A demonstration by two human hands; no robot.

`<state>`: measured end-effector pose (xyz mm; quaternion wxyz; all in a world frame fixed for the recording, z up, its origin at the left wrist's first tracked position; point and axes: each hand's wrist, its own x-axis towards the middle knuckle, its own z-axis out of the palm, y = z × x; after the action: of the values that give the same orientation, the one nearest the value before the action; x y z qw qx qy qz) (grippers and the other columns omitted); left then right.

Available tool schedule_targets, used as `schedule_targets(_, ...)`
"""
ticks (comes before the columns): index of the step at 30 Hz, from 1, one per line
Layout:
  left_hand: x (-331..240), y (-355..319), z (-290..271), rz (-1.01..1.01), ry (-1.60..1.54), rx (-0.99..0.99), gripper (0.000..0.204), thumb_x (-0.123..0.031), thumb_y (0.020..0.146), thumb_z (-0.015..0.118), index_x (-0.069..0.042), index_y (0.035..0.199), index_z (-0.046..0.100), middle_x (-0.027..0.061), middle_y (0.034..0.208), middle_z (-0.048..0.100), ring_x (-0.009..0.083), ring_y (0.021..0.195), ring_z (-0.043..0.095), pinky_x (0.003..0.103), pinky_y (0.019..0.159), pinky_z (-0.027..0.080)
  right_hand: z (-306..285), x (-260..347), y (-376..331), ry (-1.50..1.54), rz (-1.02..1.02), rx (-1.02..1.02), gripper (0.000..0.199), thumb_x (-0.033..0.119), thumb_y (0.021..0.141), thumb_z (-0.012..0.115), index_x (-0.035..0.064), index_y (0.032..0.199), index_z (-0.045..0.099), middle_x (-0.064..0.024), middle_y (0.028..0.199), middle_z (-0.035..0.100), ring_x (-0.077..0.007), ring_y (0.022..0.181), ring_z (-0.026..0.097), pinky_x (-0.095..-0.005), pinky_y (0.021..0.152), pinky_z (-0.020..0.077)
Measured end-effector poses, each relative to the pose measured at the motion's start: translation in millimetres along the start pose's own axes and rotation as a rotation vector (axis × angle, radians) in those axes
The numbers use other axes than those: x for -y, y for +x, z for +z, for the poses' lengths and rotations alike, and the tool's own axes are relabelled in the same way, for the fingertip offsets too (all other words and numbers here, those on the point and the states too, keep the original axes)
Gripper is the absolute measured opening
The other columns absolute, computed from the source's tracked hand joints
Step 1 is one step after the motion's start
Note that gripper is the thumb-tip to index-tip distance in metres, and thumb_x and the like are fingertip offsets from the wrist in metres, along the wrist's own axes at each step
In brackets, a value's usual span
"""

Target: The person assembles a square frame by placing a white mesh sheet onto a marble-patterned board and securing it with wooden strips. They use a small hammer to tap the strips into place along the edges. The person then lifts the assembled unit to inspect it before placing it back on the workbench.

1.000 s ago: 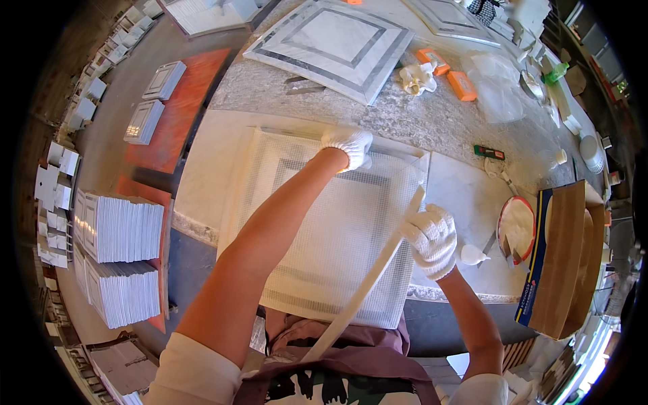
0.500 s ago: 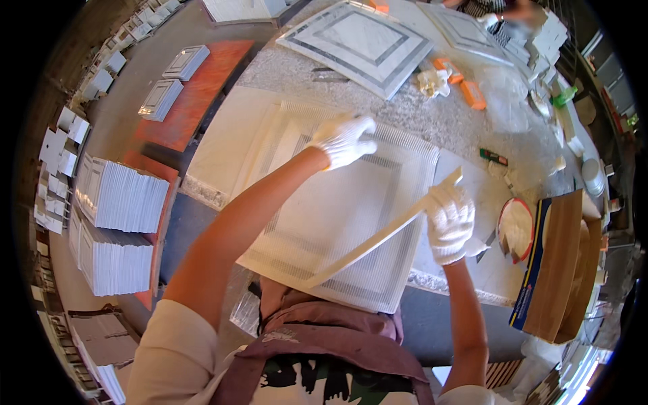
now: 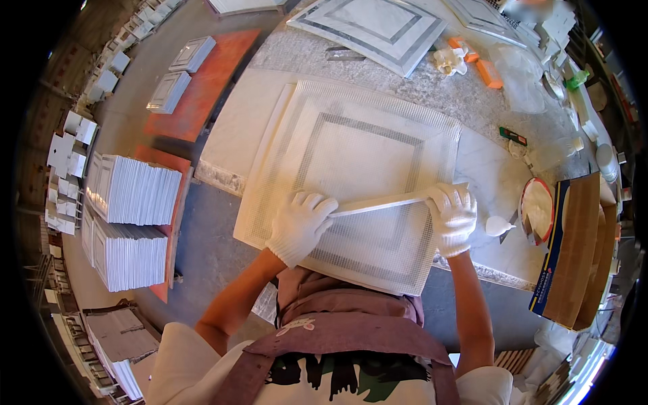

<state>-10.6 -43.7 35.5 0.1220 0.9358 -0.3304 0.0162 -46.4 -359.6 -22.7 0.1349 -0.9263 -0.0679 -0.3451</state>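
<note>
A white mesh sheet (image 3: 368, 165) lies over a pale panel in front of me, and a grey rectangular border shows through the mesh. Across its near part stretches a narrow white strip (image 3: 381, 204), held between my gloved hands. My left hand (image 3: 300, 227) is closed round the strip's left end, with the thumb side toward the middle. At the other end, my right hand (image 3: 452, 217) grips the strip near the panel's right edge, and a short tip sticks out above the fingers. White knit gloves cover both hands.
To the right are a white squeeze bottle (image 3: 498, 225), a red-rimmed bowl of pale material (image 3: 536, 210), a cardboard box (image 3: 570, 250) and a green-black cutter (image 3: 513, 136). A bordered marble panel (image 3: 371, 30) and orange blocks (image 3: 489, 74) lie farther back. Stacked panels (image 3: 131, 253) stand left.
My left hand has come back from the far part of the mesh to the strip's left end. The strip, formerly slanting down leftward, now lies nearly level across the panel.
</note>
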Motion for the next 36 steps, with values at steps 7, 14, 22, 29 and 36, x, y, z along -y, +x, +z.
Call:
schedule_targets(7, -1.2, -22.5, 22.3, -0.04, -0.04, -0.237, 0.03, -0.015, 0.077, 0.074, -0.012, 0.105, 0.065, 0.0063, 0.106, 0.062, 0.0309, 0.104, 0.058, 0.044, 0.093, 0.045, -42.1, 10.8, -15.0, 0.164, 0.116, 0.202, 0.029, 0.014, 0.071, 0.076, 0.0069, 0.098, 0.071, -0.0084, 0.111, 0.069, -0.0311, 0.105, 0.062, -0.0436, 0.091, 0.0498)
schedule_targets(14, -0.2, -37.7, 17.8, -0.046, 0.059, -0.239, 0.042, -0.025, 0.078, 0.072, -0.013, 0.117, 0.062, 0.0089, 0.117, 0.06, 0.0336, 0.113, 0.054, 0.048, 0.096, 0.044, -9.4, 71.0, -0.8, 0.238, -0.083, 0.361, 0.05, 0.022, 0.076, 0.074, 0.0089, 0.124, 0.064, -0.0105, 0.131, 0.06, -0.0336, 0.128, 0.052, -0.0468, 0.111, 0.0385)
schedule_targets(22, 29.7, -92.9, 10.8, -0.249, 0.194, -0.319, 0.053, -0.021, 0.078, 0.07, -0.009, 0.129, 0.059, 0.0119, 0.123, 0.059, 0.0346, 0.116, 0.053, 0.046, 0.099, 0.042, -24.1, 30.9, -17.9, -0.007, 0.051, 0.422, 0.056, 0.031, 0.082, 0.069, 0.0109, 0.133, 0.058, -0.0099, 0.139, 0.056, -0.0333, 0.134, 0.047, -0.0497, 0.114, 0.0321)
schedule_targets(29, 16.6, -80.4, 18.3, -0.254, 0.016, -0.368, 0.049, -0.015, 0.078, 0.069, -0.007, 0.126, 0.06, 0.0132, 0.123, 0.059, 0.0364, 0.117, 0.053, 0.045, 0.101, 0.041, -8.2, 51.4, -27.2, -0.125, 0.164, 0.402, 0.058, 0.038, 0.086, 0.065, 0.0106, 0.137, 0.056, -0.0105, 0.142, 0.054, -0.0315, 0.138, 0.044, -0.0485, 0.116, 0.0294)
schedule_targets(36, 14.2, -75.3, 22.5, -0.242, 0.067, -0.317, 0.048, -0.018, 0.078, 0.071, -0.008, 0.124, 0.062, 0.0136, 0.125, 0.06, 0.037, 0.119, 0.053, 0.048, 0.103, 0.04, 1.7, 118.9, -24.2, 0.054, 0.069, 0.483, 0.068, 0.046, 0.081, 0.068, 0.0126, 0.14, 0.055, -0.0091, 0.145, 0.051, -0.0295, 0.141, 0.041, -0.0464, 0.117, 0.029)
